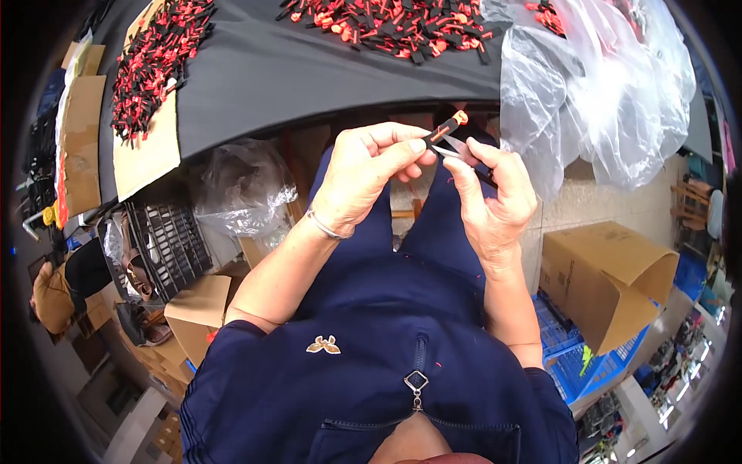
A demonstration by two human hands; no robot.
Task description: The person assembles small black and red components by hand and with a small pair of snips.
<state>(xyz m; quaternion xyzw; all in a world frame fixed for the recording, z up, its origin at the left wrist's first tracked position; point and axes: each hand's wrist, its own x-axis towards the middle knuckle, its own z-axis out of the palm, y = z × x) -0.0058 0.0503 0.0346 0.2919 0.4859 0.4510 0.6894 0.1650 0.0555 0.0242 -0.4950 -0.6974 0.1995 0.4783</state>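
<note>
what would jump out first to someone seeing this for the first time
Dead centre, the left hand pinches a small black and orange piece while the right hand brings small snips up to it. Behind them, heaps of similar red and black pieces cover the dark table, and a big clear plastic bag hangs off its right end.

Bright, even daylight fills the scene, with glare on the crinkled clear plastic bag [610, 85]. Edges bend and darken at the fisheye rim, where detail blurs.
</note>
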